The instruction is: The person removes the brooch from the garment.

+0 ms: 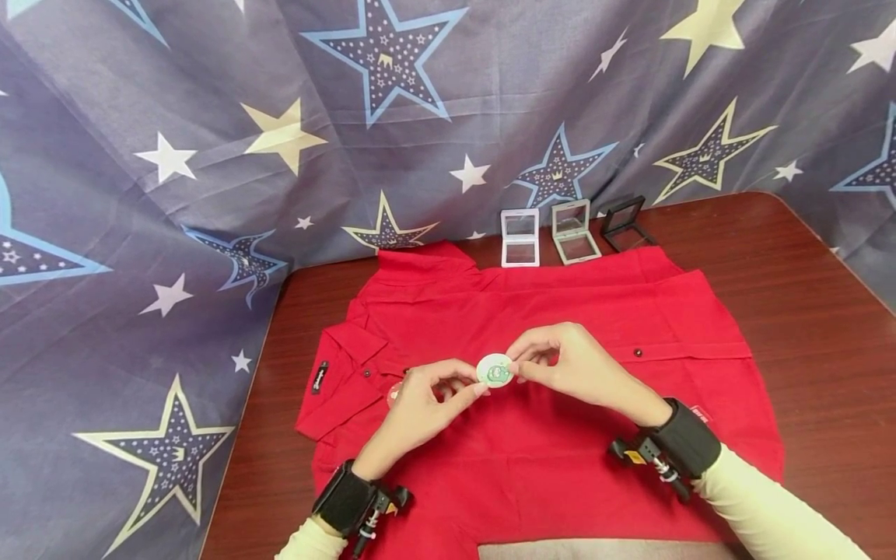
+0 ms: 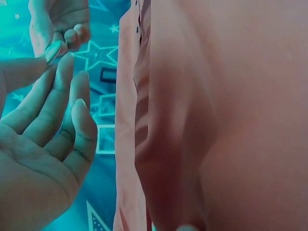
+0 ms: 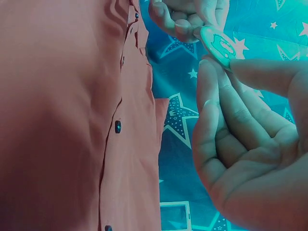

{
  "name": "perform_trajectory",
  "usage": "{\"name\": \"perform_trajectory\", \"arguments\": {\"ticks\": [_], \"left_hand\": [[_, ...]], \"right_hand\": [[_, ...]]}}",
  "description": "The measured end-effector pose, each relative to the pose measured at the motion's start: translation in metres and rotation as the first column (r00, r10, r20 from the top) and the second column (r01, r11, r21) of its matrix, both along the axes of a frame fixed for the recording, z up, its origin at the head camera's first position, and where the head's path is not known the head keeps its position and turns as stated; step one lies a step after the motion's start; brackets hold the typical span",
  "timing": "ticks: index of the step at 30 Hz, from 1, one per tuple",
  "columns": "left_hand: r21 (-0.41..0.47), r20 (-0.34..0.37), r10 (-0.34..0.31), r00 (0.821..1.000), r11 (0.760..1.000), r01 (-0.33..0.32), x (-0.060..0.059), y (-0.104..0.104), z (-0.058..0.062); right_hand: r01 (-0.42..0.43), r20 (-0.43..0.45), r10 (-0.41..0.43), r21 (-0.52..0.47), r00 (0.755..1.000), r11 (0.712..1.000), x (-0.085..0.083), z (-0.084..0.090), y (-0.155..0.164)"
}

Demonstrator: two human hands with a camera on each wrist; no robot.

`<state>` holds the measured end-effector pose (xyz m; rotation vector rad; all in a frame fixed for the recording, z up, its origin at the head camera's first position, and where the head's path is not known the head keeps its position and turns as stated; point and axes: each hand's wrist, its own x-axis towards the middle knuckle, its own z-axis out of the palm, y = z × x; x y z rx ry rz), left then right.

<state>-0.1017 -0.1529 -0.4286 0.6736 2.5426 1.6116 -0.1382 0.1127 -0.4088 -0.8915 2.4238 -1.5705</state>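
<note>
**Round white badge with green print held between both hands above shirt**

The round white badge (image 1: 495,370) sits pinched at its edges by left hand (image 1: 420,404) and right hand (image 1: 574,365), apparently to steady it over the flat red button-up shirt (image 1: 546,435). Beyond, three small square frames (image 1: 572,231) stand on the brown wooden table (image 1: 805,311) against the star-print cloth (image 1: 210,155).

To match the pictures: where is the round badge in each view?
Head: the badge is at the centre, pinched between both hands over the red shirt.
Left wrist: not clearly visible.
Right wrist: top right, between fingertips.
Shared landmark: the red shirt.
</note>
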Motion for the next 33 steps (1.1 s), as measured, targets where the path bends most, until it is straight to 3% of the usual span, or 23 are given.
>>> {"name": "perform_trajectory", "arguments": {"ticks": [7, 13, 23, 33], "left_hand": [[0.018, -0.029, 0.027, 0.999, 0.999, -0.027, 0.000, 0.001, -0.002], [0.061, -0.013, 0.047, 0.999, 0.997, -0.047, 0.000, 0.002, 0.000], [0.053, -0.025, 0.071, 0.997, 0.996, -0.069, 0.010, 0.011, 0.029], [0.035, -0.049, 0.068, 0.996, 0.997, -0.066, 0.009, 0.012, 0.031]], "right_hand": [[-0.005, 0.038, 0.006, -0.017, 0.999, 1.000, 0.000, -0.001, 0.001], [-0.018, 0.047, 0.019, -0.023, 0.999, 1.000, 0.000, -0.003, 0.001], [0.032, -0.038, -0.032, 0.000, 0.999, 0.999, 0.001, -0.001, 0.000], [0.037, -0.080, -0.036, 0.022, 0.996, 0.999, 0.000, -0.001, 0.001]]}}
